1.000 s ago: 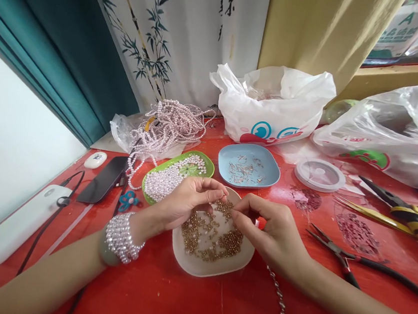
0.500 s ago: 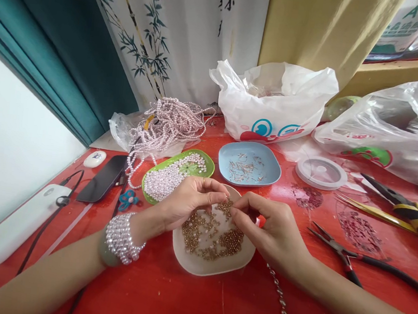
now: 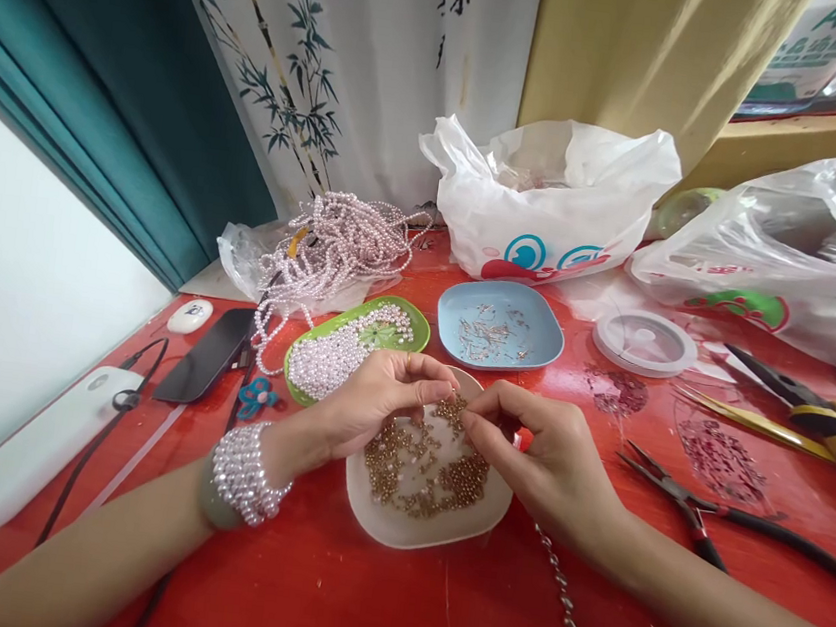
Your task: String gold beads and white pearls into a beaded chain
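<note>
Over a white dish [image 3: 393,532] of small gold beads [image 3: 460,481], my left hand [image 3: 392,391] pinches thumb against fingers. Whatever lies between those fingertips is too small to make out. My right hand [image 3: 541,458] is closed in a pinch at the dish's right side, its fingertips close to the left ones. From beneath that hand a short beaded strand [image 3: 560,581] trails onto the red table. A green dish [image 3: 421,322] with pale pearl beads [image 3: 326,361] sits behind my left hand. Beyond the white dish, a blue dish [image 3: 547,338] holds fine metal pins [image 3: 486,339].
Pliers [image 3: 698,506], gold tweezers [image 3: 760,423] and yellow-black pliers [image 3: 807,403] lie at right. A round clear case [image 3: 645,341] and plastic bags [image 3: 550,218] stand behind. Pearl strings [image 3: 342,245], a phone [image 3: 206,355] and a white power strip [image 3: 32,451] are at left.
Both hands keep nearly the same pinched pose over the white dish. The view has shifted very slightly; nothing has visibly been picked up or put down.
</note>
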A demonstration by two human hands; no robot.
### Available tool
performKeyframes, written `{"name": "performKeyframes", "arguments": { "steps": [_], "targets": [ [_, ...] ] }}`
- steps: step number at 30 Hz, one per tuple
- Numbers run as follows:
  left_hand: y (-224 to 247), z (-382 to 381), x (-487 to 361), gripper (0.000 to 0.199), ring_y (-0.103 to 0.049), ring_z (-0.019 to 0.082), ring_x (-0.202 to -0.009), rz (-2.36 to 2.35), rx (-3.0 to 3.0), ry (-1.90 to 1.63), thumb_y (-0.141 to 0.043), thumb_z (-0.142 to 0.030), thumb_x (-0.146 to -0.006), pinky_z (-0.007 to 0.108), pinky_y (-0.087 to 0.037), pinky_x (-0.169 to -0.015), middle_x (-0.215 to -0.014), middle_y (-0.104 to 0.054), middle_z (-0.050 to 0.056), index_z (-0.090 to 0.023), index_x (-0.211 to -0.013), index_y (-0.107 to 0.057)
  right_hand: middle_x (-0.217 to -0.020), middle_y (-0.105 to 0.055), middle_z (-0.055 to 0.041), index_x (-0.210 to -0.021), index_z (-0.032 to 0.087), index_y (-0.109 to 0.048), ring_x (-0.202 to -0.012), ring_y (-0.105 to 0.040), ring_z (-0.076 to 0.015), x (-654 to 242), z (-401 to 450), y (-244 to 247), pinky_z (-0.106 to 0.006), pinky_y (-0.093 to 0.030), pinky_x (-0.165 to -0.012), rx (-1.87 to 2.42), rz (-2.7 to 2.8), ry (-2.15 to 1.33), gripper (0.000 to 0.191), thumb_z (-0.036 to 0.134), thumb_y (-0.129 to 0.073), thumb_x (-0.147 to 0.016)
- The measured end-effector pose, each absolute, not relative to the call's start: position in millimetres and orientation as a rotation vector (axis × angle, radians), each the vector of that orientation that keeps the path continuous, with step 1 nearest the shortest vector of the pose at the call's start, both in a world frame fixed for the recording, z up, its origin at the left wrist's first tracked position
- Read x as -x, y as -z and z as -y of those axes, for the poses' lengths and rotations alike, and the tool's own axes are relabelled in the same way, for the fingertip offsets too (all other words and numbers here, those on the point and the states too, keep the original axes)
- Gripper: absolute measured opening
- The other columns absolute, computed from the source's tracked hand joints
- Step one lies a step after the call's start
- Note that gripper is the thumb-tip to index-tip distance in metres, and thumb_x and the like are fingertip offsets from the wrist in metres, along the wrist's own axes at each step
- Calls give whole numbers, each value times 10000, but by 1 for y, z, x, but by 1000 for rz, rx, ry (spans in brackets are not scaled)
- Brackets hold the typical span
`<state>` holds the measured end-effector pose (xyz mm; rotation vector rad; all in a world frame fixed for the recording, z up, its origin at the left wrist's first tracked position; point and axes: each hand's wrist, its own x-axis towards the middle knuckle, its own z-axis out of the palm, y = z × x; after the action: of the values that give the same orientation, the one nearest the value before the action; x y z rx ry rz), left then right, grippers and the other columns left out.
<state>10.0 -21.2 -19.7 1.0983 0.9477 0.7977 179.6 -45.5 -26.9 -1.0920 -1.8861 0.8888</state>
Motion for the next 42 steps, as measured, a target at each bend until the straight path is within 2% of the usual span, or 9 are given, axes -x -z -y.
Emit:
{"name": "performKeyframes", "arguments": {
  "steps": [6,12,17,21,25,30,42],
  "targets": [
    [19,22,-9,125,-486,63,-564,-998,-1208,-783,-691,-260,-672,196,-370,-517,-709,-609,-2,-156,-723,-645,-563,-608,-3,-649,162,-559,-495,-528,-101,-181,46,25,-210,-412,-468,1110,1891,-905,151,170,-464,-766],
    [15,22,-7,147,-558,105,-659,-1037,-1424,-738,-674,-280,-685,223,-427,-595,-781,-653,32,-155,-760,-660,-579,-620,-1,-672,159,-578,-495,-525,-98,-180,45,27,-210,-398,-465,1114,1907,-872,153,175,-475,-783],
    [7,17,0,183,-577,113,-683,-1057,-1483,-643,-671,-280,-681,224,-434,-603,-773,-650,28,-153,-807,-631,-609,-638,-2,-713,162,-587,-513,-543,-97,-181,43,28,-207,-409,-479,1097,1902,-873,144,199,-487,-809],
    [-1,19,6,67,-576,116,-659,-1043,-1761,-352,-618,-209,-704,226,-431,-602,-716,-646,19,-152,-727,-644,-593,-636,-1,-705,166,-595,-501,-538,-98,-181,44,27,-207,-413,-471,1108,1885,-838,160,228,-497,-815],
    [-4,25,6,110,-595,146,-692,-931,-1997,-83,-570,-167,-713,248,-428,-598,-782,-665,34,-166,-746,-676,-585,-636,6,-697,180,-592,-491,-540,-96,-180,44,27,-204,-421,-471,1110,1861,-792,138,225,-515,-803],
    [-1,27,5,162,-600,174,-788,-841,-2188,-54,-551,-153,-733,282,-427,-707,-811,-680,26,-205,-775,-699,-567,-627,17,-713,192,-592,-494,-559,-99,-180,43,28,-206,-425,-474,1124,1816,-796,134,230,-507,-809],
    [0,34,2,185,-587,179,-747,-849,-2472,-88,-526,-146,-707,271,-414,-660,-766,-667,46,-203,-730,-700,-572,-632,18,-724,190,-601,-508,-569,-103,-180,42,27,-209,-428,-488,1164,1820,-820,134,242,-511,-808]
  ]
}}
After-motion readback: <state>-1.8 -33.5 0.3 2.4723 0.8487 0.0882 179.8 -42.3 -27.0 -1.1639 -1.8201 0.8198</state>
